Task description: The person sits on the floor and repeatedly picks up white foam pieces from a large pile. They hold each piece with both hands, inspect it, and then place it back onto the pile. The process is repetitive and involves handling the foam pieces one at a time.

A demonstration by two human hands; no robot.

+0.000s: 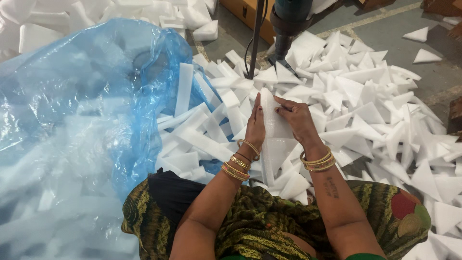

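left hand [255, 126]: flat, fingers straight toward 12 o'clock, bangled wrist bent
right hand [298, 120]: palm down, fingers curled toward 10 o'clock
forearms: converging upward from 6 o'clock
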